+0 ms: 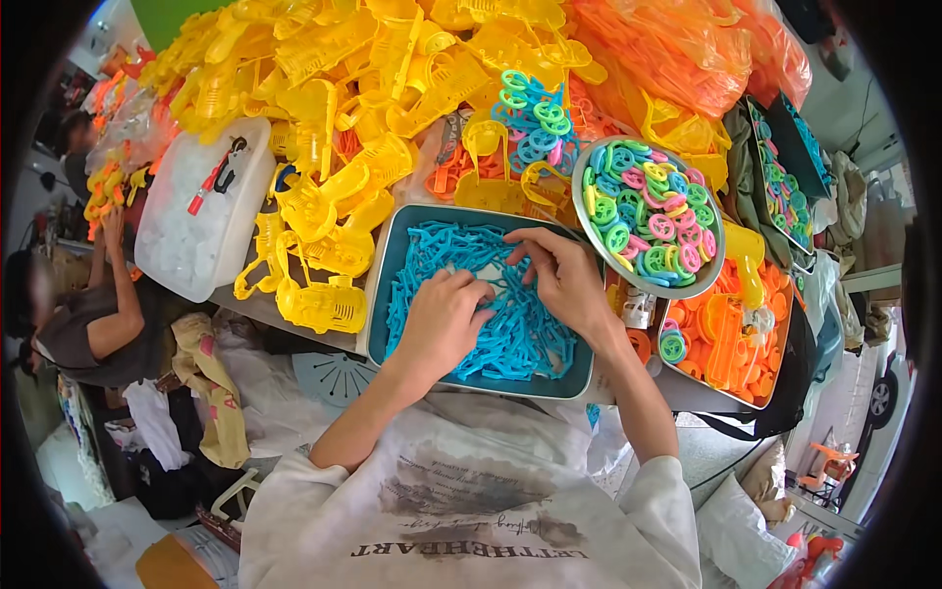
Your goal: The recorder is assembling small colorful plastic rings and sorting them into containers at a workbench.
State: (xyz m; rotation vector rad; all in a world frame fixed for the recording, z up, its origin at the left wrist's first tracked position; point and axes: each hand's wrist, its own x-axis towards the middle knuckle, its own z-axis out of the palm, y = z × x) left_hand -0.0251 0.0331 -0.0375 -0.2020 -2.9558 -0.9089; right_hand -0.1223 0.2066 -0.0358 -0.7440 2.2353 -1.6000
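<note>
A teal tray (579,381) in front of me holds a tangle of thin blue plastic pieces (417,285). Over its middle is my left hand (446,316), its fingers curled and the thumb close to the index finger. Whatever it may grip is hidden. My right hand (567,280) reaches in from the tray's right side, fingers bent and apart, their tips at the blue pieces. No held piece shows in it. Between the hands, a pale patch of tray bottom is visible.
Yellow plastic parts (324,211) are heaped behind and left. A metal bowl (673,291) of coloured little wheels stands right, above a tray of orange parts (731,344). A white tub (162,231) sits at left. Another person (98,309) works at far left.
</note>
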